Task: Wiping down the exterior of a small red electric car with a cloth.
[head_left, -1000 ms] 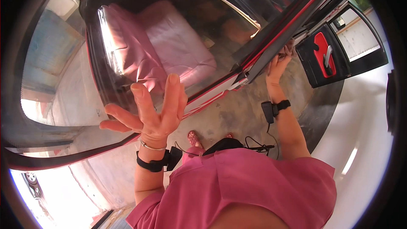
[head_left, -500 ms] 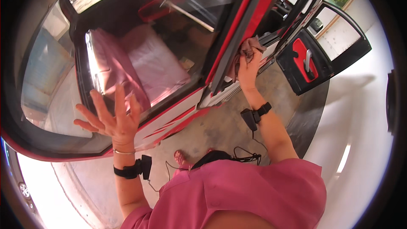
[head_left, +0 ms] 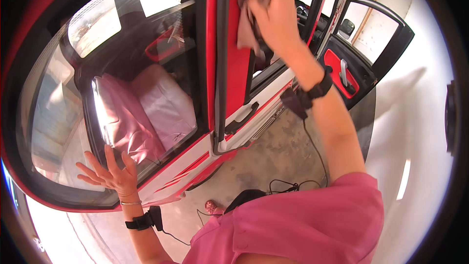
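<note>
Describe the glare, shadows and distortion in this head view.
Head view: bright reflections wash over the car window near the left hand; the right hand with the cloth looks slightly soft; a hard shadow falls on the sunlit ground; the door frame bends toward the rim.

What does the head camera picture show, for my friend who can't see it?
A person's right hand presses a brownish cloth against the upright edge of a red car door. Their left hand lies flat, fingers spread, on the door's window glass.
</note>
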`<state>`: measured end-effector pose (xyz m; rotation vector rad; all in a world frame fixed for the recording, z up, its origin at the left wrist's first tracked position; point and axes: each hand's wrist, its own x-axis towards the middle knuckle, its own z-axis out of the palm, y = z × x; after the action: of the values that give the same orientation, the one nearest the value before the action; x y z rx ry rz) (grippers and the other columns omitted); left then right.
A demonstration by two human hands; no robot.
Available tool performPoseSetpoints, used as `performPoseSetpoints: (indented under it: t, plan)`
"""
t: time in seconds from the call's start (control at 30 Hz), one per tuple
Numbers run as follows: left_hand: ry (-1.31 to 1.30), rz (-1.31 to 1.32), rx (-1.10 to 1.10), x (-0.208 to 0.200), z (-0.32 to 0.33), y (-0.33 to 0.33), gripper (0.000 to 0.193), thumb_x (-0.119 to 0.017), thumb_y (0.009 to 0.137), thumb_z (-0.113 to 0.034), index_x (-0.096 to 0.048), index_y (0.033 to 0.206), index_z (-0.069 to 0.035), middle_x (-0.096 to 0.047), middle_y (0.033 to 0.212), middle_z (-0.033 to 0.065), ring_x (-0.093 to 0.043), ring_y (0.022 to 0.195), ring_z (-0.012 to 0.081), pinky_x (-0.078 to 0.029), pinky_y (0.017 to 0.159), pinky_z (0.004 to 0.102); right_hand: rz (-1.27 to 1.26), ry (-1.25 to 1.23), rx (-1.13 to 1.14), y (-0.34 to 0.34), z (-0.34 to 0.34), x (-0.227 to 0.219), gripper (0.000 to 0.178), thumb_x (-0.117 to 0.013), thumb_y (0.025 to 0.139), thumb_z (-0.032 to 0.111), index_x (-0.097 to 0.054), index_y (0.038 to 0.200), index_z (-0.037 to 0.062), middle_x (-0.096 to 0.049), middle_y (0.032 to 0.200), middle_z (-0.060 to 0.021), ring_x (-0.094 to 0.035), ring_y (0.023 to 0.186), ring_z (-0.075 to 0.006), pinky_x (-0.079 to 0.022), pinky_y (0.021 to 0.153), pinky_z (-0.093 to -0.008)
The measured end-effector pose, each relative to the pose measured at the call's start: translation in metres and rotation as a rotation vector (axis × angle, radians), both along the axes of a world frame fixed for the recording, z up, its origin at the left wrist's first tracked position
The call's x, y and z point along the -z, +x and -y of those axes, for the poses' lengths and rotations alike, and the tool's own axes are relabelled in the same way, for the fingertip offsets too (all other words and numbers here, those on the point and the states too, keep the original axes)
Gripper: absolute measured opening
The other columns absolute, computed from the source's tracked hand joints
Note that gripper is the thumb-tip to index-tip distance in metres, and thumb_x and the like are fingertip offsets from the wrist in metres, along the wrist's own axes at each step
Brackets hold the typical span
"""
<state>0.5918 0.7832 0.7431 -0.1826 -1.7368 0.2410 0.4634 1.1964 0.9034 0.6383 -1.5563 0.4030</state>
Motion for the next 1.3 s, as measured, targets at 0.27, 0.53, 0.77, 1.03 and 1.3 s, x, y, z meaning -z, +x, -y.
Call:
performPoseSetpoints:
  t: [0.27,0.53,0.77,1.03,1.3]
  plan:
    - [-0.054,-0.004,-0.061,-0.004,0.007,0.003,0.039,-0.052,0.094,-0.038,-0.052,0.127,-0.016,-0.034,0.147,0.0212,-0.023,0.138,0.049,-0.011,0.109,0.0669,-0.246,-0.195,0.027,-0.019,0.036,-0.048,0.042,-0.068,0.069,0.005,-0.053,0.108,0.0043,-0.05,0.107,-0.0199,-0.047,0.102,-0.0399,-0.039,0.088,-0.0459]
    - [-0.076,-0.005,-0.064,-0.009,-0.002,-0.001,0.04,-0.053,0.095,-0.03,-0.049,0.132,-0.015,-0.033,0.148,0.0192,-0.022,0.14,0.0436,-0.014,0.11,0.0624,-0.197,-0.271,0.0,-0.018,0.025,0.034,0.041,-0.068,0.067,0.007,-0.054,0.105,0.0081,-0.049,0.1,-0.0138,-0.045,0.095,-0.0361,-0.037,0.082,-0.0446]
    - [-0.083,-0.02,-0.084,-0.009,0.0,0.0,0.04,-0.05,0.097,-0.034,-0.048,0.132,-0.016,-0.033,0.148,0.0172,-0.021,0.141,0.0425,-0.014,0.11,0.0635,0.068,-0.336,-0.03,-0.002,0.03,0.108,0.048,-0.072,0.06,0.008,-0.054,0.105,0.0055,-0.047,0.103,-0.0167,-0.045,0.097,-0.038,-0.036,0.085,-0.0473]
    - [-0.06,-0.013,-0.069,-0.005,-0.002,-0.005,0.042,-0.05,0.096,-0.039,-0.048,0.133,-0.019,-0.033,0.149,0.0149,-0.023,0.14,0.0436,-0.014,0.11,0.0653,0.319,-0.342,0.068,0.02,0.034,0.192,0.05,-0.073,0.063,0.009,-0.052,0.108,0.0026,-0.044,0.106,-0.0195,-0.043,0.099,-0.0402,-0.036,0.087,-0.0476]
    - [-0.049,0.012,-0.033,-0.001,0.0,-0.006,0.044,-0.052,0.093,-0.038,-0.05,0.132,-0.017,-0.032,0.149,0.0185,-0.022,0.137,0.0516,-0.013,0.107,0.0695,0.648,-0.105,-0.028,0.057,0.043,0.256,0.036,-0.07,0.068,0.008,-0.052,0.098,0.0021,-0.045,0.101,-0.0192,-0.045,0.097,-0.0388,-0.038,0.084,-0.0476]
